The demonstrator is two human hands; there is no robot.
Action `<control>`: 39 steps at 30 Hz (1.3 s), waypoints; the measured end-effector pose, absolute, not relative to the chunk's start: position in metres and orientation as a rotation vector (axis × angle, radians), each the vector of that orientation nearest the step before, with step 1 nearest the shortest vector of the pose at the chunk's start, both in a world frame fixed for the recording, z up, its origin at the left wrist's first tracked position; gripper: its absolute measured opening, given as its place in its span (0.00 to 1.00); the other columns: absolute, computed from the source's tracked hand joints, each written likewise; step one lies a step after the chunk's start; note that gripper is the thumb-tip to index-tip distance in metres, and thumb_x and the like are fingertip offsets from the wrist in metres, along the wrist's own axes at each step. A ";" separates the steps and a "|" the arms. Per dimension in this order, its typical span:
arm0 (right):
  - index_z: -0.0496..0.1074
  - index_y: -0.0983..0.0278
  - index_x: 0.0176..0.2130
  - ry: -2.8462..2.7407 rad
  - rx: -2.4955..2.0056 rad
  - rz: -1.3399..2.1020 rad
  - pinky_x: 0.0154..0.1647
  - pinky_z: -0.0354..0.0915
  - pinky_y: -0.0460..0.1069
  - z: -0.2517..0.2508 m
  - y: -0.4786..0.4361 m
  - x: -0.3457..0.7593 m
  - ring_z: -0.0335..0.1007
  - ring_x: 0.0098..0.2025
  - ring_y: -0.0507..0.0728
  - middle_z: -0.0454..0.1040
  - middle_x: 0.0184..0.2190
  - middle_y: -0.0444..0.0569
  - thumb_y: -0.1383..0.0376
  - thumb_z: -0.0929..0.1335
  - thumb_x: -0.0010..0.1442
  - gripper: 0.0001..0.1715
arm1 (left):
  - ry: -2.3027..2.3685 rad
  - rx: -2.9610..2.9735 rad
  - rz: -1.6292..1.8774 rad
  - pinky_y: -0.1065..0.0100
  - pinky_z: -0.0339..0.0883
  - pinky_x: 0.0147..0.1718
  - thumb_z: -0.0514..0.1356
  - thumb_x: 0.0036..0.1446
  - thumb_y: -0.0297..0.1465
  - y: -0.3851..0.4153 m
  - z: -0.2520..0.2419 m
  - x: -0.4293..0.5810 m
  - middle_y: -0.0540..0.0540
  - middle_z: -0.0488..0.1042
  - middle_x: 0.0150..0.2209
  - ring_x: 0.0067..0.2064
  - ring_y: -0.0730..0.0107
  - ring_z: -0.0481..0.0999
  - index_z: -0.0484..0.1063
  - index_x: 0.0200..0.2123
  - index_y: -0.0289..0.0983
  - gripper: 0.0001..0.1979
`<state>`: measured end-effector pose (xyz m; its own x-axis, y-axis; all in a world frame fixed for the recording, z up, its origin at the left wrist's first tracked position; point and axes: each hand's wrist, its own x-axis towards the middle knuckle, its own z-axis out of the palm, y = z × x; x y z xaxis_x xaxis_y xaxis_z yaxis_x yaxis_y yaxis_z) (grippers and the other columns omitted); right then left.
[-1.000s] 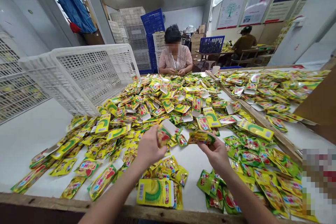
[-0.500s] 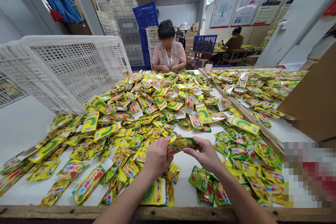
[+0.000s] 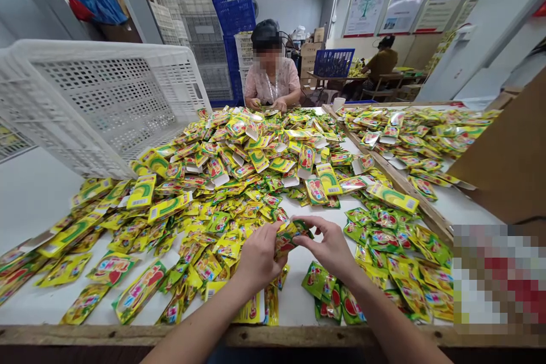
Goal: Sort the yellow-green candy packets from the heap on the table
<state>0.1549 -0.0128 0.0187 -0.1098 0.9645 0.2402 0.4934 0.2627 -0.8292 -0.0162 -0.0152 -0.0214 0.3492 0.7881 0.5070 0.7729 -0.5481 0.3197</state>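
Note:
My left hand (image 3: 261, 256) is closed around a small printed carton (image 3: 285, 242), held just above the table. At the carton's right end, my right hand (image 3: 328, 245) pinches a green sachet (image 3: 302, 228) between thumb and fingers. The sachet is against the carton's end; how far it sits inside is hidden by my fingers. Beneath my right wrist lie several green sachets (image 3: 328, 296) with watermelon pictures. Yellow sachets (image 3: 213, 264) are strewn left of my left hand, and a yellow carton (image 3: 249, 310) lies partly under my left forearm.
A large heap of cartons and sachets (image 3: 239, 153) covers the middle of the white table. A white crate (image 3: 115, 102) lies tipped at the left. A wooden divider (image 3: 392, 176) runs along the right, beside a brown cardboard box (image 3: 503, 165). Across the table sits a co-worker (image 3: 273, 77).
The sachet contents have gone further into the carton, and my right hand has come closer to my left. The view has tipped slightly downward. The co-worker's hands have moved apart.

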 end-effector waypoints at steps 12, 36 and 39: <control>0.75 0.63 0.28 -1.543 -1.275 0.854 0.40 0.64 0.52 0.008 -0.008 0.149 0.70 0.35 0.58 0.76 0.28 0.49 0.57 0.69 0.49 0.11 | 1.608 2.366 0.952 0.61 0.69 0.39 0.58 0.46 0.30 -0.023 -0.018 -0.011 0.44 0.72 0.42 0.43 0.59 0.73 0.59 0.49 0.39 0.25; 0.76 0.65 0.34 -1.388 -1.025 1.466 0.45 0.66 0.56 0.010 -0.010 0.142 0.73 0.35 0.58 0.78 0.32 0.49 0.48 0.68 0.50 0.24 | 1.304 1.641 1.064 0.67 0.66 0.30 0.55 0.54 0.45 -0.013 -0.004 -0.024 0.47 0.72 0.35 0.30 0.70 0.72 0.60 0.46 0.38 0.22; 0.77 0.65 0.33 -1.431 -1.014 1.464 0.44 0.68 0.56 0.010 -0.010 0.141 0.73 0.33 0.58 0.78 0.30 0.49 0.47 0.68 0.51 0.24 | 1.278 1.559 1.139 0.69 0.66 0.29 0.57 0.53 0.45 -0.014 -0.006 -0.021 0.50 0.72 0.32 0.29 0.71 0.73 0.61 0.41 0.39 0.18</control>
